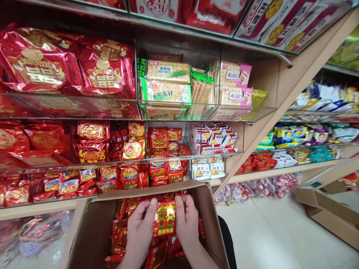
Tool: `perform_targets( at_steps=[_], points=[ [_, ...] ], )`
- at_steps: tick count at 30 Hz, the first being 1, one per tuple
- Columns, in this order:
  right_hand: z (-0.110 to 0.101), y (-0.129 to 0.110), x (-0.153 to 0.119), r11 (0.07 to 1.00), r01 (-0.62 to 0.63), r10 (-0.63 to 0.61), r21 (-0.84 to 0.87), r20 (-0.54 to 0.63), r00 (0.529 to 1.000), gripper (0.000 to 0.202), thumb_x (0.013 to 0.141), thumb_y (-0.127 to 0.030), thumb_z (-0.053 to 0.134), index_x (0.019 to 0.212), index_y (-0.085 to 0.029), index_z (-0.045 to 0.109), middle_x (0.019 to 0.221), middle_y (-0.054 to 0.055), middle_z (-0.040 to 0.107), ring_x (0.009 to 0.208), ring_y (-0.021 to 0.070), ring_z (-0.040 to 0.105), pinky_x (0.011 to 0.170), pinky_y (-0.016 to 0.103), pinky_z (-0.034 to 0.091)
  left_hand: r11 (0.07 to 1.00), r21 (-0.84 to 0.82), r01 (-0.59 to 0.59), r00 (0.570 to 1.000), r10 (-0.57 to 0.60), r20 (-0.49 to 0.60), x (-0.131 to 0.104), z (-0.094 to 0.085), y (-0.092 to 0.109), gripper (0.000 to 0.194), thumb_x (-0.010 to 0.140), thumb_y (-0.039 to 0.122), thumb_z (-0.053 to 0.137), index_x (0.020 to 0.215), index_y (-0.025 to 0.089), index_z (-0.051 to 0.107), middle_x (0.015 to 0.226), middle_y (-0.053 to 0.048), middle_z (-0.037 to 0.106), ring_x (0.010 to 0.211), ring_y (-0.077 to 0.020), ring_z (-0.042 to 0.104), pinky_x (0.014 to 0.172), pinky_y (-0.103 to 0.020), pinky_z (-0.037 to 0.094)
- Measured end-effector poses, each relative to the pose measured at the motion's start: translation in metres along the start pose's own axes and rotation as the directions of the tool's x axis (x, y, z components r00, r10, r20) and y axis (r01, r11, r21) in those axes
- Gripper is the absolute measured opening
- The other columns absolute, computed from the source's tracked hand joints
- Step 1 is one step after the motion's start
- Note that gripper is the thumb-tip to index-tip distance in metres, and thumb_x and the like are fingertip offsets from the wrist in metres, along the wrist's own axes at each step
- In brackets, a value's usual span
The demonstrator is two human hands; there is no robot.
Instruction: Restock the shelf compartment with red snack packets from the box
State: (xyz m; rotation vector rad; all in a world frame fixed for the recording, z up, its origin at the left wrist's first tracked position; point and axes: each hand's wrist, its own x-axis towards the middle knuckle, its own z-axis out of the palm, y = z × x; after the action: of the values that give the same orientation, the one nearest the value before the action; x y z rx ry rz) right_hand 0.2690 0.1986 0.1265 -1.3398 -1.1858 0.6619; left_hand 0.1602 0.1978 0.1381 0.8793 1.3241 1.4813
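Snack shelving [265, 121], an open carton [89, 231] and 1 held packet

The wooden shelving fills most of the view, its tiers fronted and divided by clear panels, with a slanting plank along its right edge. A pale, glossy floor [260, 231] shows at lower right. In front of the lowest tier stands the open brown carton, holding a jumbled pile of red packets [157, 256]. A second cardboard box [331, 216] lies on the floor, well apart at the far right.

Cookie-printed packages [280, 22] stand on the top tier at right. Large shiny red packs [39, 71] are grouped on the tier below, at left; on that same tier, to their right, come green-edged soda crackers [165, 91], then pink-edged soda crackers [234, 80].

Both hands are at the carton's mouth. The left hand [141, 220] pinches the held packet by its left edge, thumb in front; the right hand [186, 220] pinches the right edge, thumb likewise in front.

Small white packets [213, 138] are heaped on a lower tier. The held packet [164, 220], red with gold figures, is stretched between the 2 hands over the pile, its printed face toward the camera and its lettering upright.
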Motion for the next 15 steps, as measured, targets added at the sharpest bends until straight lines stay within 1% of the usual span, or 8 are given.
perform_targets(
  at_steps=[4,7,9,10,11,12,14,15],
  points=[
    [0.006,0.011,-0.006,0.986,-0.097,0.095,0.134,0.025,0.995,0.031,0.084,-0.046,0.037,0.066,-0.021,0.037,0.059,-0.004,0.04,0.055,0.0102,0.039,0.054,0.023,0.036,0.98,-0.151,0.134,0.991,-0.133,0.014,-0.001,0.002,-0.001,0.031,0.057,0.045,0.069,0.062,0.019,0.052,0.054,0.006,0.057,0.052,-0.0084,0.05,0.053,-0.021,0.043],
    [0.006,0.008,-0.005,0.958,-0.165,0.159,0.233,0.047,0.986,0.032,0.083,-0.048,0.038,0.066,-0.021,0.039,0.06,-0.004,0.041,0.057,0.0102,0.04,0.055,0.023,0.036,0.917,-0.311,0.251,0.968,-0.247,0.055,-0.004,0.004,0.004,0.033,0.056,0.041,0.072,0.063,0.02,0.047,0.054,0.008,0.058,0.051,-0.007,0.052,0.052,-0.02,0.044],
    [0.004,0.002,-0.003,0.937,-0.203,0.176,0.284,0.117,0.977,0.028,0.08,-0.047,0.044,0.074,-0.02,0.044,0.061,-0.005,0.041,0.056,0.0101,0.041,0.055,0.022,0.037,0.914,-0.322,0.247,0.969,-0.243,0.052,-0.004,0.002,0.007,0.034,0.056,0.04,0.072,0.064,0.021,0.046,0.054,0.01,0.057,0.05,-0.0058,0.052,0.052,-0.017,0.043],
    [0.002,-0.001,-0.003,0.918,-0.229,0.176,0.323,0.185,0.967,0.026,0.077,-0.046,0.049,0.081,-0.021,0.046,0.062,-0.005,0.043,0.057,0.0104,0.043,0.055,0.022,0.037,0.927,-0.298,0.23,0.973,-0.227,0.042,-0.003,-0.001,0.008,0.034,0.056,0.04,0.072,0.063,0.021,0.045,0.053,0.01,0.057,0.051,-0.0056,0.052,0.052,-0.016,0.043],
    [0.0,-0.004,-0.003,0.892,-0.266,0.17,0.365,0.276,0.946,0.029,0.073,-0.044,0.055,0.089,-0.022,0.047,0.065,-0.005,0.046,0.06,0.0109,0.046,0.057,0.023,0.039,0.939,-0.268,0.214,0.976,-0.213,0.035,-0.002,-0.004,0.009,0.034,0.056,0.04,0.072,0.064,0.021,0.046,0.053,0.011,0.057,0.052,-0.0059,0.053,0.053,-0.016,0.043],
    [-0.003,-0.007,-0.003,0.861,-0.316,0.157,0.399,0.381,0.911,0.034,0.07,-0.041,0.059,0.094,-0.023,0.046,0.069,-0.004,0.05,0.063,0.0118,0.05,0.06,0.023,0.041,0.949,-0.241,0.203,0.979,-0.203,0.028,-0.001,-0.008,0.01,0.034,0.055,0.041,0.073,0.064,0.022,0.046,0.054,0.011,0.058,0.053,-0.0063,0.054,0.054,-0.016,0.044],
    [-0.008,-0.015,-0.004,0.818,-0.41,0.129,0.403,0.566,0.814,0.034,0.064,-0.035,0.065,0.091,-0.024,0.047,0.077,-0.003,0.056,0.069,0.0134,0.055,0.065,0.026,0.043,0.95,-0.22,0.22,0.975,-0.22,0.023,0.003,-0.015,0.013,0.037,0.051,0.043,0.074,0.063,0.022,0.046,0.052,0.011,0.058,0.049,-0.0071,0.054,0.05,-0.017,0.044],
    [-0.011,-0.019,-0.003,0.822,-0.433,0.125,0.369,0.627,0.769,0.032,0.063,-0.033,0.066,0.087,-0.024,0.047,0.078,-0.002,0.058,0.07,0.0138,0.056,0.065,0.026,0.043,0.943,-0.226,0.243,0.969,-0.244,0.024,0.005,-0.019,0.015,0.04,0.049,0.046,0.074,0.061,0.022,0.045,0.048,0.011,0.056,0.045,-0.0073,0.052,0.046,-0.018,0.043]
  ],
)
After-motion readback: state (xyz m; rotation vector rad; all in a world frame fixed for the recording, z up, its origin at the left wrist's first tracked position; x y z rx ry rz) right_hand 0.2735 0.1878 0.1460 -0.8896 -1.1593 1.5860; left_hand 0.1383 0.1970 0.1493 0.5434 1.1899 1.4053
